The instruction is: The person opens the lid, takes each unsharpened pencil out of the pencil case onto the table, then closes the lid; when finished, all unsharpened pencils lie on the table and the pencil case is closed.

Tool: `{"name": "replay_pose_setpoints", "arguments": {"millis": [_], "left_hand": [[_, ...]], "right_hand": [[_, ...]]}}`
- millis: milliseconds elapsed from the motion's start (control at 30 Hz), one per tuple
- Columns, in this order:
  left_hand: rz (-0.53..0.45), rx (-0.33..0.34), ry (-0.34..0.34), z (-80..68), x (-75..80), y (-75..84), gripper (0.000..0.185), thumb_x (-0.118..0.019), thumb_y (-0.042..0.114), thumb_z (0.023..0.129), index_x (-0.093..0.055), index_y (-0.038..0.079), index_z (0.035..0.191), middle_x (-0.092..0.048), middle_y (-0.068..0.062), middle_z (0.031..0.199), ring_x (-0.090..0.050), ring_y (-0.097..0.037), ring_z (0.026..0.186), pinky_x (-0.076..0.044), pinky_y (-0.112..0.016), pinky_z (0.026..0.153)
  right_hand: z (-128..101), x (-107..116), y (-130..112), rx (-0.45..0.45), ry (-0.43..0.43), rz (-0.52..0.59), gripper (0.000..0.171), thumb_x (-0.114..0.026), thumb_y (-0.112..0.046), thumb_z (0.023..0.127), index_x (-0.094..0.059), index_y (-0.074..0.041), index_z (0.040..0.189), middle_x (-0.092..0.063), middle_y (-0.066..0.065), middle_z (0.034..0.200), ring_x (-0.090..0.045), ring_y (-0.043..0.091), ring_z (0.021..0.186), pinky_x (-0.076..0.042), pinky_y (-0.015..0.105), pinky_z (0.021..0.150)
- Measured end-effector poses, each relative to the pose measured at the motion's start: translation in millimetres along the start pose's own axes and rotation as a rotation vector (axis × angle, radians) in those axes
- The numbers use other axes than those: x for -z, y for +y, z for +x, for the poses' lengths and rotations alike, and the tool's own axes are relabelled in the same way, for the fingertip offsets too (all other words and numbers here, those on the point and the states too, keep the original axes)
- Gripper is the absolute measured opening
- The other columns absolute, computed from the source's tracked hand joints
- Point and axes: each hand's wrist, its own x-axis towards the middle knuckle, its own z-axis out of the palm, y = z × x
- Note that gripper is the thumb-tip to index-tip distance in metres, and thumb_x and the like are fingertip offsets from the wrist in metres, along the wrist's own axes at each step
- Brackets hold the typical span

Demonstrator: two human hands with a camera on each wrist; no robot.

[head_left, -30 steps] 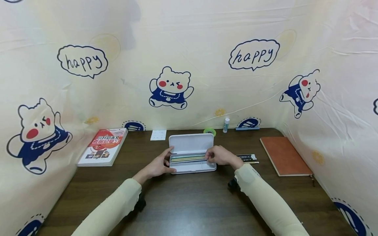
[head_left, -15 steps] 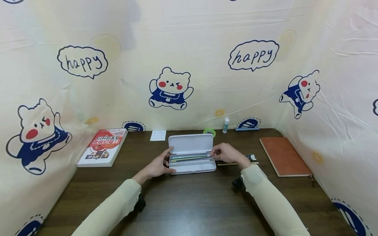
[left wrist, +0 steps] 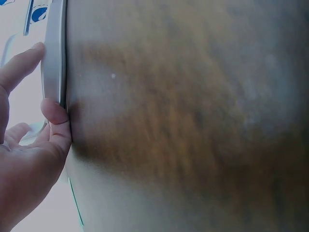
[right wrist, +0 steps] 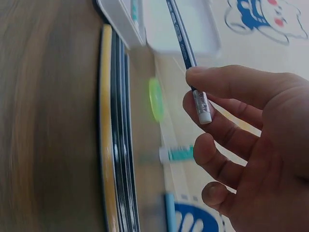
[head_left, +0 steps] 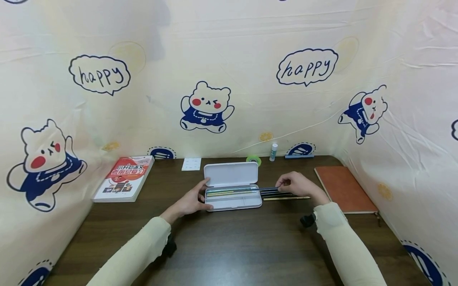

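Observation:
A white pencil case (head_left: 232, 202) lies open on the dark wooden table, its lid (head_left: 231, 174) tipped back, with several coloured pencils (head_left: 229, 193) inside. My left hand (head_left: 191, 200) holds the case's left end, thumb and fingers against its rim (left wrist: 52, 67). My right hand (head_left: 298, 184) pinches the eraser end of a dark blue pencil (head_left: 266, 188) (right wrist: 181, 34), whose tip still reaches over the case. Under it on the table lie several more pencils (head_left: 286, 196) (right wrist: 116, 145), black ones and a yellow one.
A red-covered book (head_left: 125, 178) sits at the left, an orange notebook (head_left: 344, 188) at the right. A white card (head_left: 191, 163), a green tape roll (head_left: 253, 159) (right wrist: 155, 99) and a small glue bottle (head_left: 273, 151) stand by the back curtain wall.
My right hand has moved right from the case's right end, drawing the dark blue pencil partly out of the case. The left hand stays where it was.

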Motion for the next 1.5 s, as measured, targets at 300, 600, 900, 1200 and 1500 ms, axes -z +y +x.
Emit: {"name": "replay_pose_setpoints", "arguments": {"millis": [300,600,900,1200,1500], "left_hand": [[0.001,-0.002,-0.005,0.3,-0.9,-0.5,0.107,-0.087,0.021,0.078,-0.019,0.023,0.16,-0.05,-0.015,0.143,-0.055,-0.018,0.091,-0.047,-0.029,0.073],[-0.005,0.004,-0.002,1.9,0.5,-0.3,0.105,-0.087,0.024,0.078,-0.02,0.025,0.16,-0.048,-0.014,0.144,-0.055,-0.018,0.093,-0.047,-0.03,0.075],[-0.003,0.006,-0.003,2.8,0.9,-0.5,0.105,-0.086,0.024,0.079,-0.02,0.026,0.16,-0.048,-0.013,0.143,-0.054,-0.019,0.093,-0.046,-0.03,0.076],[0.013,0.008,-0.007,2.9,1.8,-0.5,0.105,-0.086,0.026,0.079,-0.019,0.027,0.16,-0.048,-0.013,0.144,-0.054,-0.019,0.093,-0.045,-0.03,0.078],[0.019,0.006,-0.002,1.0,0.9,-1.0,0.105,-0.086,0.025,0.079,-0.02,0.027,0.16,-0.049,-0.012,0.143,-0.054,-0.018,0.092,-0.044,-0.031,0.079]], "right_hand": [[-33,16,29,-0.148,-0.001,0.093,0.011,-0.067,-0.011,0.094,-0.073,-0.008,0.102,-0.072,0.002,0.095,-0.057,0.019,0.086,-0.049,0.034,0.078],[-55,27,54,-0.141,-0.004,-0.008,0.009,-0.069,-0.015,0.094,-0.073,-0.011,0.1,-0.071,0.0,0.091,-0.057,0.016,0.08,-0.049,0.031,0.072],[-67,24,63,-0.141,-0.007,-0.018,0.005,-0.071,-0.01,0.09,-0.073,-0.01,0.095,-0.068,0.0,0.086,-0.054,0.012,0.077,-0.046,0.025,0.071],[-62,14,70,-0.219,0.005,-0.053,0.006,-0.076,-0.013,0.087,-0.073,-0.009,0.089,-0.066,-0.002,0.081,-0.053,0.014,0.076,-0.043,0.03,0.071],[-60,11,70,-0.238,0.008,-0.078,0.006,-0.076,-0.008,0.085,-0.075,-0.013,0.087,-0.068,-0.002,0.082,-0.054,0.015,0.077,-0.045,0.032,0.073]]}}
